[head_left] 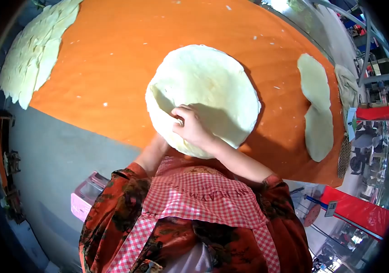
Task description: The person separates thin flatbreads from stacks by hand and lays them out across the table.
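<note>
A large, round, pale sheet of dough lies near the table's front edge, its left rim raised and curled inward. My right hand is over its lower left part, fingers closed in a pinch on the dough near that curled rim. Of my left hand only the wrist and the part beside it show; the fingers are hidden beneath the dough's lower left side, so I cannot tell how they are held.
The orange tabletop carries small dough scraps. A pile of overlapping dough pieces sits at the far left. Thin oval dough pieces lie at the right, near a cloth. A pink container stands below the table's left side.
</note>
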Available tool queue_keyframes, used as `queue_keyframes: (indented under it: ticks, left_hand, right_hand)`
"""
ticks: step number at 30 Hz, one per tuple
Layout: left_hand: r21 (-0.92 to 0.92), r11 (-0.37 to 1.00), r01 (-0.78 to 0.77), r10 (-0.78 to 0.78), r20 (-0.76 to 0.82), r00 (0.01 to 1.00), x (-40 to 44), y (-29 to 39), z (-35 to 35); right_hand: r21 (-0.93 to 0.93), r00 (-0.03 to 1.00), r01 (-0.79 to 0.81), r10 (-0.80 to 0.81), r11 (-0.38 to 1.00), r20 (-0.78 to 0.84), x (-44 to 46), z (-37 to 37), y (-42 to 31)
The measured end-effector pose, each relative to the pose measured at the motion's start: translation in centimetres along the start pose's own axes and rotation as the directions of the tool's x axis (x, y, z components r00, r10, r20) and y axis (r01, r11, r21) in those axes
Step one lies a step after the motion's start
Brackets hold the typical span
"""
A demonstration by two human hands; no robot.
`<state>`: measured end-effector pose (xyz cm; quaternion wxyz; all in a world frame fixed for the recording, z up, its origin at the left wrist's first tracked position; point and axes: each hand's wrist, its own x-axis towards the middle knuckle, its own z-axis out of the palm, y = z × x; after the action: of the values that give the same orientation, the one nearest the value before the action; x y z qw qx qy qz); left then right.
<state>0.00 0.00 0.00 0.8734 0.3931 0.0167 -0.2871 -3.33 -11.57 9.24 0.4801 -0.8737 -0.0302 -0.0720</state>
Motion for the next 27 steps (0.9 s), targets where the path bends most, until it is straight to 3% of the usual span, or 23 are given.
queue_keyframes:
  ticks: [2,5,7,9,11,12,13,14,16,17,18,19,20,21,22,23,24,25,26,27]
  left_hand:
    - [-0.137,0.990,-0.021,0.025,0.024,0.999,-0.7,3.6,-7.7]
    - [-0.169,0.986,0.010,-0.014,-0.023,1.000,-1.2,10.8,-14.0]
    - [-0.194,0.979,0.057,-0.062,-0.019,0.998,-0.3,13.8,-16.2]
    - [-0.202,0.975,0.093,-0.099,-0.020,0.995,0.0,15.7,-17.8]
    - [-0.217,0.969,0.115,-0.121,-0.016,0.992,0.1,16.9,-18.9]
    - [-0.226,0.967,0.120,-0.126,-0.014,0.992,0.0,17.3,-19.4]
    - [-0.236,0.963,0.129,-0.137,-0.014,0.991,0.0,17.6,-19.8]
    - [-0.250,0.959,0.133,-0.142,-0.016,0.990,-0.3,17.9,-20.2]
    - [-0.278,0.950,0.141,-0.152,-0.015,0.988,-0.8,18.4,-20.7]
    - [-0.282,0.949,0.140,-0.152,-0.019,0.988,-1.4,18.5,-20.8]
    - [-0.293,0.944,0.150,-0.162,-0.016,0.987,-1.6,18.6,-20.8]
    - [-0.305,0.940,0.155,-0.169,-0.018,0.986,-1.8,18.2,-20.7]
    - [-0.322,0.931,0.171,-0.181,-0.003,0.983,-1.5,17.6,-19.4]
    - [-0.320,0.934,0.160,-0.173,-0.013,0.985,-1.9,17.9,-19.6]
    - [-0.327,0.931,0.160,-0.173,-0.009,0.985,-1.8,17.9,-19.7]
    - [-0.328,0.931,0.158,-0.172,-0.012,0.985,-2.1,17.8,-19.6]
    - [-0.331,0.930,0.160,-0.174,-0.015,0.985,-2.3,17.7,-19.7]
    - [-0.332,0.929,0.161,-0.177,-0.019,0.984,-2.4,17.5,-19.7]
    - [-0.333,0.930,0.158,-0.174,-0.020,0.985,-2.4,17.5,-19.7]
    - [-0.333,0.930,0.154,-0.170,-0.018,0.985,-2.3,17.4,-19.5]
  right_hand:
    - [0.109,0.999,-0.029,0.027,0.994,0.019,2.6,5.5,-3.4]
    - [0.208,0.995,-0.098,0.095,0.973,0.021,6.5,11.3,-8.0]
    - [-0.030,0.991,0.062,-0.065,0.998,-0.121,9.5,12.5,-9.0]
    - [0.209,0.972,-0.069,0.112,0.975,-0.204,11.9,9.4,-8.3]
    - [0.564,0.827,-0.197,0.445,0.802,-0.343,11.4,2.4,-7.1]
    - [0.719,0.792,-0.129,0.507,0.683,-0.340,9.8,-2.7,-8.4]
    - [0.699,0.736,-0.060,0.504,0.712,-0.451,7.9,-6.7,-7.7]
    - [0.632,0.865,0.071,0.267,0.772,-0.424,4.1,-11.1,-5.1]
    - [0.476,0.662,-0.272,0.522,0.836,-0.539,-3.3,-18.3,-2.9]
    - [0.438,0.530,-0.447,0.626,0.780,-0.572,-6.9,-21.9,-1.9]
    - [0.377,0.506,-0.502,0.618,0.779,-0.602,-10.2,-23.2,-2.2]
    - [0.127,0.422,-0.615,0.461,0.778,-0.781,-12.8,-24.1,0.2]
    - [-0.085,0.302,-0.786,0.260,0.612,-0.917,-15.5,-25.1,2.7]
    - [-0.137,0.170,-0.917,0.055,0.376,-0.984,-18.1,-26.0,5.2]
    - [-0.270,0.279,-0.857,-0.045,0.438,-0.959,-15.0,-22.2,3.2]
    - [-0.226,0.477,-0.546,0.077,0.807,-0.875,-9.9,-16.3,0.9]
    - [0.099,0.648,-0.317,0.292,0.943,-0.703,-5.4,-9.8,-1.4]
    - [0.313,0.783,-0.326,0.440,0.892,-0.439,-1.3,-2.9,-4.9]
    - [0.273,0.856,-0.438,0.490,0.856,-0.164,2.6,3.8,-10.0]
    - [0.022,0.937,-0.324,0.324,0.946,-0.127,2.7,10.1,-7.7]
